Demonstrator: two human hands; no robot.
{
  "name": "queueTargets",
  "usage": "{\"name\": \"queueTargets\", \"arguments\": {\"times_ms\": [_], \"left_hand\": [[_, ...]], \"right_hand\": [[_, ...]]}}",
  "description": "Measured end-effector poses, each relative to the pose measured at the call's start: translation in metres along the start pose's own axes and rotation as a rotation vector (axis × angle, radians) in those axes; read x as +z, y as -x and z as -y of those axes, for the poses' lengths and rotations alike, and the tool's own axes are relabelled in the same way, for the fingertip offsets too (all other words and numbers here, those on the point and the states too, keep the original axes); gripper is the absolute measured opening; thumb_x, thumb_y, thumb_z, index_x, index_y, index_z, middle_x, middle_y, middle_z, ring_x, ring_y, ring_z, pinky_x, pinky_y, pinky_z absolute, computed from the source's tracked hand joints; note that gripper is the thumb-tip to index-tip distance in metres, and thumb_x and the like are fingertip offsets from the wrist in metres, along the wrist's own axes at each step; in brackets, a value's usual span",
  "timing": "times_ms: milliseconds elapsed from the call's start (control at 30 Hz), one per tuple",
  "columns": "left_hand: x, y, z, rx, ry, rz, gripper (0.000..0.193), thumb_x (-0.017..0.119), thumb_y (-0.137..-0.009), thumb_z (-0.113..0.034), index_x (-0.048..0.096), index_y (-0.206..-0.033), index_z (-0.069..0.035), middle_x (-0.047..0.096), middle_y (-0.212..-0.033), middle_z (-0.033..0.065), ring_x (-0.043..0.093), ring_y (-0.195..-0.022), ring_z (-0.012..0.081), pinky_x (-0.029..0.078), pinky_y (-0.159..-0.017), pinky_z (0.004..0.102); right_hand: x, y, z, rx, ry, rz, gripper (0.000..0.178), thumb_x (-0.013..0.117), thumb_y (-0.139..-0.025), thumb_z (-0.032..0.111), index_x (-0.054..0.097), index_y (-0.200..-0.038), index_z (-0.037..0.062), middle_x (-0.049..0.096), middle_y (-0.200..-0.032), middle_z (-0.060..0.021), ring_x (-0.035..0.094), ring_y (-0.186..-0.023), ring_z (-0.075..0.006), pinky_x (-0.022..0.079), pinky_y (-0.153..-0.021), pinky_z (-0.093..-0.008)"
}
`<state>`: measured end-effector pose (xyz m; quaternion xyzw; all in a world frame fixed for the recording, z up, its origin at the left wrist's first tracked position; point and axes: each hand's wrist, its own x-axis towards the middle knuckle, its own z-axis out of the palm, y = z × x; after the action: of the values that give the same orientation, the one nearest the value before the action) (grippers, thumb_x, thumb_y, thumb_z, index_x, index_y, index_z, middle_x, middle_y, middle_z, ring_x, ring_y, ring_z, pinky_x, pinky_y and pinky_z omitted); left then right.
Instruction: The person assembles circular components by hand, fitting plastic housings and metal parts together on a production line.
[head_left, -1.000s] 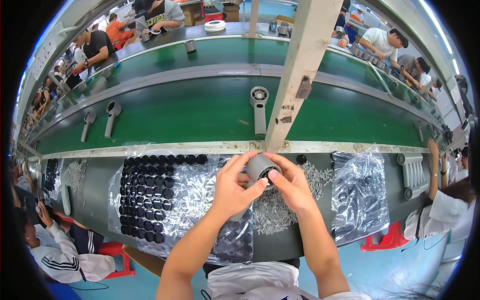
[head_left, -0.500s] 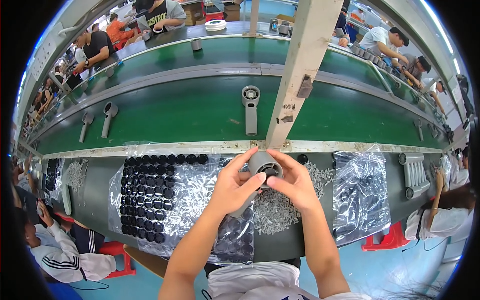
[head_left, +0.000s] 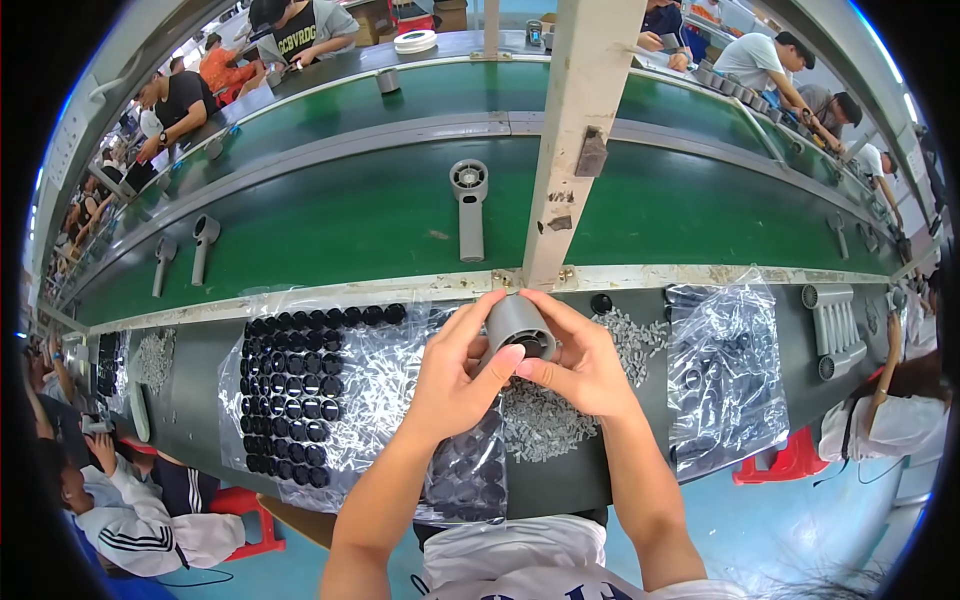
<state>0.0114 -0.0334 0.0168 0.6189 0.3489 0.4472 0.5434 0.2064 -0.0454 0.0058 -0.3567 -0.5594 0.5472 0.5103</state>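
Between both hands, above the bench, is a grey handheld fan body (head_left: 513, 317), its round head tilted with the open end toward me. My left hand (head_left: 455, 378) wraps its left side and my right hand (head_left: 585, 368) its right. Both thumbs press at the near rim, tips almost touching, and the other fingers curl round the far side. Something dark, apparently a round black cap (head_left: 531, 345), shows inside the opening; the thumbs partly cover it. The handle is mostly hidden by my left hand. Below the hands lies a heap of small grey pieces (head_left: 540, 425).
Rows of black round caps (head_left: 295, 400) lie on clear plastic at left; another plastic bag (head_left: 725, 375) lies at right. One black cap (head_left: 600, 303) sits beyond the heap. A grey fan (head_left: 470, 210) rests on the green belt (head_left: 350, 215), behind a white post (head_left: 570, 150). Co-workers sit on both sides.
My right thumb has moved in beside the left at the rim. The black cap, earlier under the thumbs at the opening, now appears deeper inside. The whole view has shifted slightly.
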Motion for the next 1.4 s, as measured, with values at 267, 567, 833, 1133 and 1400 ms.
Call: {"name": "queueTargets", "arguments": {"times_ms": [267,567,833,1133,1400], "left_hand": [[0.0,0.003,-0.009,-0.044,0.339,0.084,0.077,0.075,-0.087,0.007,0.038,-0.154,0.003,0.044,-0.151,0.0174,0.066,-0.115,0.0292,0.065,-0.081,0.038],[0.001,0.004,-0.006,-0.108,0.283,0.13,0.082,0.077,-0.086,0.008,0.039,-0.158,-0.003,0.065,-0.127,0.0139,0.072,-0.089,0.0161,0.061,-0.071,0.0287],[-0.007,0.004,-0.005,-0.1,0.091,0.134,0.078,0.075,-0.087,0.006,0.039,-0.157,-0.001,0.07,-0.116,0.0112,0.071,-0.085,0.013,0.061,-0.072,0.0285],[-0.004,0.004,-0.005,-0.162,0.284,0.114,0.078,0.075,-0.089,0.002,0.037,-0.157,-0.001,0.064,-0.129,0.0149,0.071,-0.09,0.0154,0.063,-0.073,0.0315],[0.001,0.002,0.004,-0.262,0.269,0.13,0.078,0.077,-0.089,0.0,0.038,-0.156,0.0,0.056,-0.14,0.0179,0.072,-0.095,0.019,0.066,-0.075,0.0344]], "right_hand": [[-0.008,0.001,0.005,0.081,-0.359,0.046,0.082,0.081,-0.08,0.006,0.044,-0.153,-0.0032,0.053,-0.15,-0.0172,0.053,-0.136,-0.0262,0.04,-0.115,-0.0417],[-0.014,0.001,0.003,0.064,-0.315,0.096,0.073,0.08,-0.085,0.002,0.048,-0.151,-0.0016,0.055,-0.147,-0.0145,0.051,-0.135,-0.0227,0.042,-0.112,-0.0379],[-0.009,0.0,-0.001,0.116,-0.226,0.044,0.071,0.081,-0.084,0.015,0.053,-0.147,-0.0025,0.062,-0.135,-0.0147,0.061,-0.122,-0.0224,0.048,-0.105,-0.0374],[-0.002,-0.003,-0.006,0.068,-0.259,0.002,0.076,0.082,-0.087,0.028,0.05,-0.149,-0.0032,0.062,-0.137,-0.0162,0.06,-0.126,-0.0242,0.049,-0.106,-0.0378],[-0.014,-0.005,-0.018,0.138,-0.264,-0.013,0.07,0.078,-0.093,0.035,0.054,-0.146,-0.0026,0.063,-0.137,-0.0157,0.061,-0.124,-0.0232,0.05,-0.104,-0.0375]]}}
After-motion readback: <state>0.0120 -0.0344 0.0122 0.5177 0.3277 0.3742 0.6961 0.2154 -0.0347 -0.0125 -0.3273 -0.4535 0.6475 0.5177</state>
